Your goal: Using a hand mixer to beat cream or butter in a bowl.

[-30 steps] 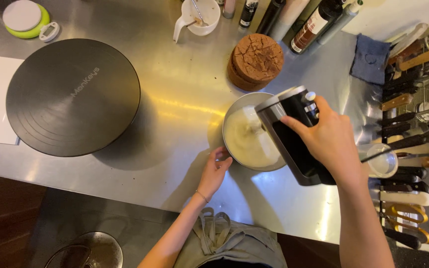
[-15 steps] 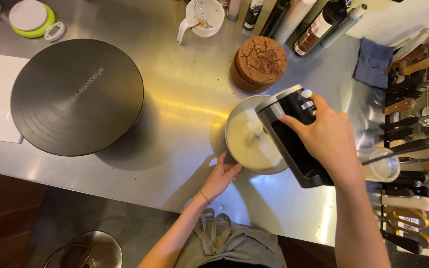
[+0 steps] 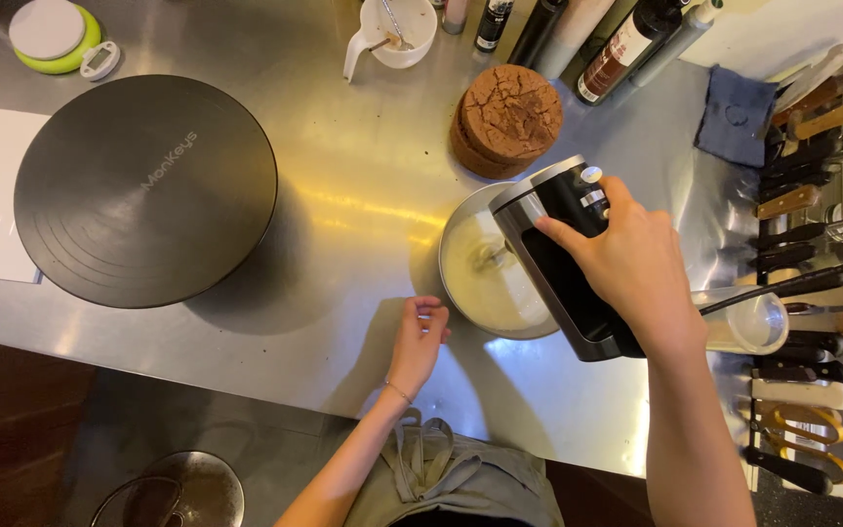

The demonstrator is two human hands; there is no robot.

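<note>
Right hand (image 3: 636,268) wrapped around black hand mixer (image 3: 563,259), gripping it from above; beaters down in white cream. Bowl (image 3: 485,273) directly under the mixer, on the steel counter (image 3: 343,205). Left hand (image 3: 420,337) loosely curled, holding nothing, fingertips at the bowl's near-left rim; contact cannot be confirmed. Beyond the right hand: brown cake (image 3: 506,119), bottles behind it. Far left of the left hand: dark turntable (image 3: 145,190). Right of the right hand: clear cup (image 3: 748,322), knife rack (image 3: 812,293).
</note>
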